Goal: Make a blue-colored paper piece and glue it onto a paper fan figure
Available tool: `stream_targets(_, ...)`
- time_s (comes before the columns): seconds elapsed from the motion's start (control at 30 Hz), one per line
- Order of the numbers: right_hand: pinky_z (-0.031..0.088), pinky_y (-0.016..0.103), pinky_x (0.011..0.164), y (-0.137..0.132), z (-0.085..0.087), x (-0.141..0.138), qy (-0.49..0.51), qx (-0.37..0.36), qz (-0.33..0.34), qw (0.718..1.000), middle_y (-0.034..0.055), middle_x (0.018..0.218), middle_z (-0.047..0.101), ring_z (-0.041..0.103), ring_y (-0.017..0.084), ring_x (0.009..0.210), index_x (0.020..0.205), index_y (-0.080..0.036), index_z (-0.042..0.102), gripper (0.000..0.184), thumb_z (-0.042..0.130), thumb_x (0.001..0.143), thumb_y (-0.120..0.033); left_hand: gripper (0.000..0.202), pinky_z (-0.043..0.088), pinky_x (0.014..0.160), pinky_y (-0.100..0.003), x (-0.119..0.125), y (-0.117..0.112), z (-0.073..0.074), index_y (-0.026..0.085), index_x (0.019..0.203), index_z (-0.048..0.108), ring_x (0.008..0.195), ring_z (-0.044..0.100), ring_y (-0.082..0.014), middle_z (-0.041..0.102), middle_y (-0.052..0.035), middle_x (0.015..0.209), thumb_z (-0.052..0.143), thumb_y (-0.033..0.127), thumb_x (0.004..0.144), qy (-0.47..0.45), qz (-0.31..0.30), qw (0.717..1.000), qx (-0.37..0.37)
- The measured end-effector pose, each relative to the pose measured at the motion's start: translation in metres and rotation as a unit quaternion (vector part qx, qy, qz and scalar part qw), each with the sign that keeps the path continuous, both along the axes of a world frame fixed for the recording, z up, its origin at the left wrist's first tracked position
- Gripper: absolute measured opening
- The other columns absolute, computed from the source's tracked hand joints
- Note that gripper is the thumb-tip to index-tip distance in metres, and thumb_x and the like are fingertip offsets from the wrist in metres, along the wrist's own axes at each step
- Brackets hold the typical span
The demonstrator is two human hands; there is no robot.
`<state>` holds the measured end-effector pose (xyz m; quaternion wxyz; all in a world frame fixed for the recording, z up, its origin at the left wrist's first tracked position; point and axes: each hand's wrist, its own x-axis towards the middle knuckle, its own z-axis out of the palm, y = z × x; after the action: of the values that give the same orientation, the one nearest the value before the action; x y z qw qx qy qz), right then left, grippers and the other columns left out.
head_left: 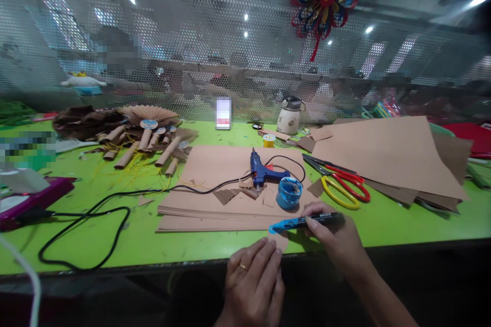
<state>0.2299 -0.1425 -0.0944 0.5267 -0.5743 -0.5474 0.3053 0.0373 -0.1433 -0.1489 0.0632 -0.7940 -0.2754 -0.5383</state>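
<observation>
My right hand (333, 232) grips a dark marker (299, 222) whose blue-coated end touches a small round piece of brown card (282, 239). A fresh blue patch shows near the far edge of that piece. With fingers together, my left hand (256, 278) holds the card down at the table's front edge; a ring is on one finger. Just beyond the marker stands a small open jar of blue paint (289, 194), smeared over its rim. It rests on a stack of brown card sheets (215, 168), beside a blue glue gun (264, 171) and torn scraps.
Scissors with red and yellow handles (339, 184) lie right of the jar. Large brown sheets (383, 158) cover the right side. Paper fans (151, 115), rolled tubes and yellow strings are piled left. A black cord (111, 193) crosses the green table (153, 245). A bottle (289, 116) stands behind.
</observation>
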Motion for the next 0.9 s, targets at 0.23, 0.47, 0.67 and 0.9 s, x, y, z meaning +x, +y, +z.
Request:
stream_targets(0.23, 0.043, 0.024, 0.063, 0.0006, -0.0016, -0.0001, -0.042, 0.013, 0.049, 0.998, -0.0006, 0.075, 0.06, 0.055, 0.014, 0.067, 0.082, -0.02, 0.063, 0.005, 0.061, 0.081, -0.024, 0.029, 0.043, 0.085, -0.034, 0.0008, -0.0002, 0.0016, 0.012, 0.102, 0.069, 0.101, 0.065, -0.0224, 0.073, -0.0099, 0.102, 0.057, 0.006, 0.076, -0.007, 0.003, 1.0, -0.003)
stream_targets(0.47, 0.042, 0.023, 0.063, 0.0012, -0.0064, 0.0025, -0.04, 0.015, 0.035, 0.998, -0.0022, 0.073, 0.058, 0.054, 0.013, 0.066, 0.081, -0.021, 0.063, 0.004, 0.059, 0.081, -0.02, 0.028, 0.043, 0.084, -0.033, -0.0003, 0.0, 0.0001, 0.011, 0.101, 0.069, 0.099, 0.066, -0.022, 0.073, -0.0104, 0.1, 0.056, 0.007, 0.076, -0.005, -0.002, 1.0, 0.006)
stream_targets(0.67, 0.042, 0.022, 0.059, -0.0012, -0.0079, 0.005, -0.017, 0.029, 0.038, 0.999, -0.0022, 0.075, 0.058, 0.051, 0.012, 0.063, 0.08, -0.022, 0.062, 0.005, 0.059, 0.083, -0.022, 0.03, 0.043, 0.084, -0.033, 0.0002, 0.0001, 0.0018, 0.011, 0.102, 0.069, 0.1, 0.065, -0.0221, 0.073, -0.0102, 0.101, 0.057, 0.007, 0.075, -0.008, -0.002, 1.0, 0.001)
stream_targets(0.9, 0.044, 0.022, 0.064, 0.0009, -0.004, 0.003, -0.043, 0.028, 0.074, 0.996, -0.0013, 0.076, 0.06, 0.055, 0.013, 0.069, 0.083, -0.021, 0.064, 0.003, 0.061, 0.081, -0.021, 0.029, 0.043, 0.084, -0.033, 0.0005, 0.0002, 0.0005, 0.012, 0.102, 0.069, 0.1, 0.065, -0.0221, 0.073, -0.0098, 0.1, 0.057, 0.008, 0.076, -0.014, 0.0, 1.0, 0.003)
